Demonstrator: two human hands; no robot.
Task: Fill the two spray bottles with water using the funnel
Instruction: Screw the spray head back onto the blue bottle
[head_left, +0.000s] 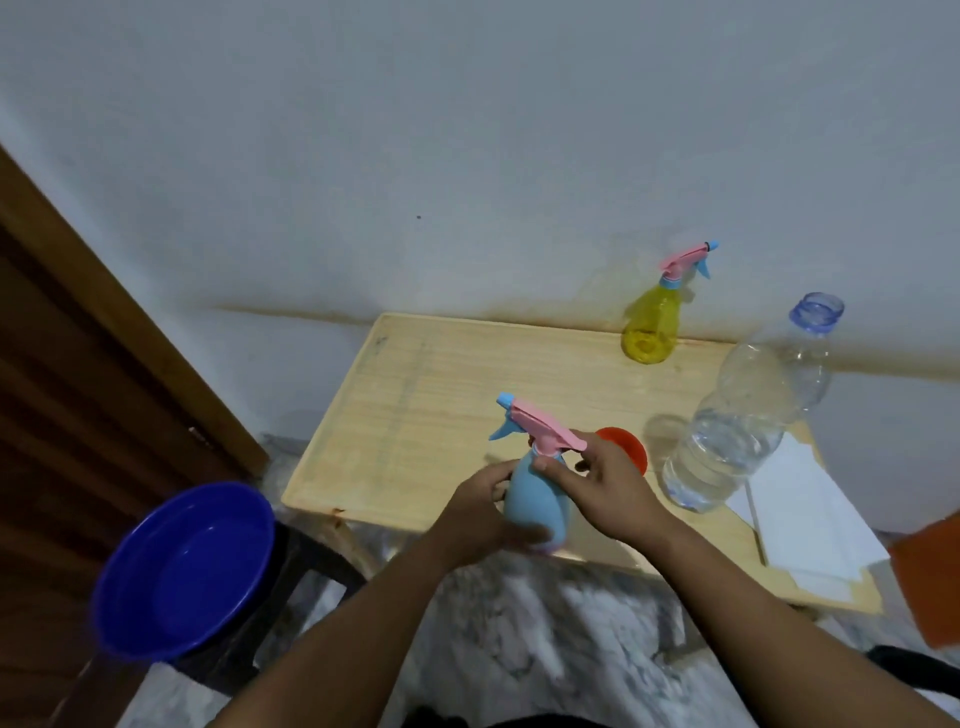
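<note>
At lower centre, your left hand (480, 512) grips the blue spray bottle (530, 506) at the surface's (415, 395) near edge; right-hand fingers (558, 462) pinch its pink sprayer collar. Likely light, smooth plastic: hold the body firmly.

Orange plastic funnel (626, 446) half hidden behind the right hand (605, 491). Lower body of the pale blue spray bottle with pink trigger head (530, 501) covered by the left hand (480, 519), its base blurred. Orange object (927, 577) cut off by the right edge, unidentifiable. White paper sheets (810, 525) partly behind the clear plastic water bottle (743, 415). Forearms cropped at the bottom edge.
</note>
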